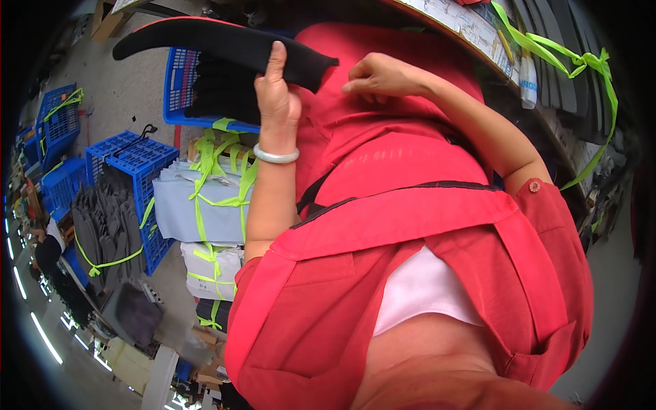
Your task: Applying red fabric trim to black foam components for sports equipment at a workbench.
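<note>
My left hand (pixel 278 96), with a pale bangle at the wrist, is closed round a long curved black fabric piece (pixel 205 41). Its thumb lies on top, and the fingers are hidden beneath. A thin red edge runs along the piece's far side, with a little red at its right end. To the right of that end, and apart from it, my right hand (pixel 383 76) is curled in front of my red apron (pixel 403 160). Whether its fingers pinch anything small is hidden. Under the black piece stands a blue crate (pixel 179 85) holding a stack of dark pieces.
Light blue sheets (pixel 201 208) tied with green strips lie stacked to my left, above a white bundle (pixel 210 270). Another blue crate (pixel 130 154) stands beside dark grey pieces (pixel 106 219). At the right, a table (pixel 471 27) borders a stack of grey sheets (pixel 557 61).
</note>
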The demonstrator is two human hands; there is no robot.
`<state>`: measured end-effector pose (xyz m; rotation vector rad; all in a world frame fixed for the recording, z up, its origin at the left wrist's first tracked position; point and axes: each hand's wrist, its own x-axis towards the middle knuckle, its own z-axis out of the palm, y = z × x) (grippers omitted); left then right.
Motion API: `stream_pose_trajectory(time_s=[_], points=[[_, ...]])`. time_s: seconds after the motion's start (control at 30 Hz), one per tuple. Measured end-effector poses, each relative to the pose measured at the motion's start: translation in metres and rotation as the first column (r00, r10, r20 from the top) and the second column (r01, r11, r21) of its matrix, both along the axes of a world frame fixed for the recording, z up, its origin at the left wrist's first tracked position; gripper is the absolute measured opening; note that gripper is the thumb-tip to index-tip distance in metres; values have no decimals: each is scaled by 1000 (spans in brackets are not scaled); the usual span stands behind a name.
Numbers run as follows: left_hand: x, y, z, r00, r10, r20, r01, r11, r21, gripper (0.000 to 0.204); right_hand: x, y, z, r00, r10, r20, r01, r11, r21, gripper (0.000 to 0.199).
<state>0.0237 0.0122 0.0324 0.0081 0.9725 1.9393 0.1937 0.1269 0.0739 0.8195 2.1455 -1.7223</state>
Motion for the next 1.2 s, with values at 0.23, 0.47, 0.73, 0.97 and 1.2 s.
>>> stream_pose_trajectory(time_s=[0.23, 0.47, 0.73, 0.97, 1.2], points=[[4, 0, 2, 981, -182, -65, 184, 983, 15, 20, -32, 10, 8, 944, -198, -265, 195, 980, -39, 35], [22, -14, 0, 919, -378, -111, 376, 926, -34, 29, -30, 2, -5, 916, -70, -396, 230, 899, 373, 35], [-32, -15, -1, 966, -235, 110, 226, 970, 96, 26, -24, -7, 2, 960, -94, -265, 115, 991, 66, 44], [-20, -9, -3, 985, 40, -170, -46, 998, -31, 15, -14, -15, 20, 975, -16, -223, 78, 960, 270, 45], [-51, -8, 8, 995, 98, -29, -100, 992, -73, 11, -2, -22, 22, 977, 46, -207, 6, 971, 240, 46]])
